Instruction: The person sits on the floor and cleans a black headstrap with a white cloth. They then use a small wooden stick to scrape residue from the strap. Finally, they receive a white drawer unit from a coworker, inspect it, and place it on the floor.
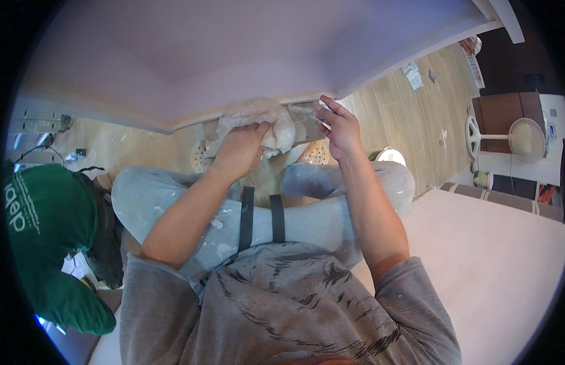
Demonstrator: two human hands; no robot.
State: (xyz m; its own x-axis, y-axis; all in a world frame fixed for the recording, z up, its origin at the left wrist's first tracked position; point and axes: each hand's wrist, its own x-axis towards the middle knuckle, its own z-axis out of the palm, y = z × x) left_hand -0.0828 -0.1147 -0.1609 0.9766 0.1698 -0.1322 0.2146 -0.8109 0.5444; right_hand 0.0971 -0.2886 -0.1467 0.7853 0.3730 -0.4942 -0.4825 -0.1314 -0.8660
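My left hand (241,150) is closed on a crumpled, translucent plastic bag (258,115) with a whitish, lumpy mass inside. From the bag, a clear stretch of plastic reaches right to my right hand (342,129). There the thumb and fingers pinch the plastic while one finger points out ahead. A flat greyish-beige strip (305,129) lies behind the plastic between my hands. Its full shape is hidden. Both hands are just below the lower edge of a large pale panel (215,61).
Two perforated slippers or sandals, one a tan sole (316,152), show below my hands. At right are a white-lidded bucket (391,157) and a standing fan (526,140). A person in a green shirt (54,225) bends close on my left. Papers (412,76) lie on the wood-look floor.
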